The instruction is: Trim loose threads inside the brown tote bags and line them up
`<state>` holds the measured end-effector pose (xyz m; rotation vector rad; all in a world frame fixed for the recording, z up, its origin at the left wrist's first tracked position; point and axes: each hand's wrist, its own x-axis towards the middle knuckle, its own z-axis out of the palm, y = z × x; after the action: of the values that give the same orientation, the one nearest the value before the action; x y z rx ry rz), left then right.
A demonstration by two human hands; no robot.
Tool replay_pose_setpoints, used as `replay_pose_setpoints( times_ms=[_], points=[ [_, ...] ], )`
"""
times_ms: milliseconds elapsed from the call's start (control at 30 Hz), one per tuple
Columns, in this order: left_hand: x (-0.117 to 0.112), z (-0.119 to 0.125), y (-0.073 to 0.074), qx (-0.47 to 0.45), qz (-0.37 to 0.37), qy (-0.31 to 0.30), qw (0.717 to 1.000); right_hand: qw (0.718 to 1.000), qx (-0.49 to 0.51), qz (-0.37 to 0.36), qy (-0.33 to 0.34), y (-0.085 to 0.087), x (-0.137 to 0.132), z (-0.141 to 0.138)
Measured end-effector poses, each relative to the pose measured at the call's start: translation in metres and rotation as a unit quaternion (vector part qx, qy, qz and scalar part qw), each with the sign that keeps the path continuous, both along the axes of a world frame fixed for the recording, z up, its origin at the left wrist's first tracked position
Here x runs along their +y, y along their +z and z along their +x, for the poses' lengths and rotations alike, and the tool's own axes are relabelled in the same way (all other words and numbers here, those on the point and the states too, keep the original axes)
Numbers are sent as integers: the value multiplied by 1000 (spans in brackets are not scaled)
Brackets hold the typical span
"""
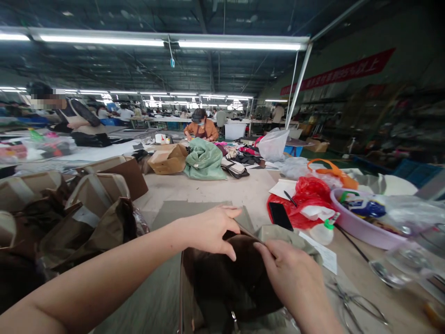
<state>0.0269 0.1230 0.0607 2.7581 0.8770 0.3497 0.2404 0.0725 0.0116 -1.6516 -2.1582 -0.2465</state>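
A dark brown bag (222, 278) with its mouth facing up lies before me on the table. My left hand (212, 228) reaches across from the left above the bag's far rim, its thumb and fingers spread and nothing between them. At the right side of the opening, my right hand (295, 273) pinches the bag's edge, thumb on the inside. The inside is dark, and a small metal piece (235, 321) shows near the bottom of the view. Under and behind the bag lies a grey-green sheet (170, 214).
Several brown bags (100, 195) stand to the left. On the right are scissors (347, 301), a phone (280, 216), a small glue bottle (323, 231), red plastic (309, 195) and a lilac basin (368, 236). A green bundle (203, 160) lies ahead; a person (201, 127) sits beyond.
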Motion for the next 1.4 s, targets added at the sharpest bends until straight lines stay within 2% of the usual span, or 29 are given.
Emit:
replay_pose_setpoints(
  times_ms=[100,167,267,433,567,767,900,1133,1400],
  points=[
    [-2,-5,8,-48,-60,40,996,1000,-4,-6,-31,1,-1,8],
    [-4,-3,12,-60,-61,59,995,999,-9,-13,-48,3,-2,15],
    [-9,7,11,-25,-5,62,998,998,-15,-29,-48,5,-4,23],
    [-12,29,-3,66,81,77,992,998,-17,-35,-49,5,-10,24],
    [1,39,-4,80,92,50,991,997,-19,-51,-60,9,-13,28],
    [32,45,-8,19,45,-17,999,991,-19,-108,-80,15,-15,31],
    [39,49,-13,1,55,-2,998,990,-17,-115,-81,14,-15,30],
    [38,54,-9,32,65,34,997,991,-24,-110,-73,12,-15,29],
    [38,57,-13,38,89,48,994,991,-26,-104,-78,13,-14,26]
  ],
)
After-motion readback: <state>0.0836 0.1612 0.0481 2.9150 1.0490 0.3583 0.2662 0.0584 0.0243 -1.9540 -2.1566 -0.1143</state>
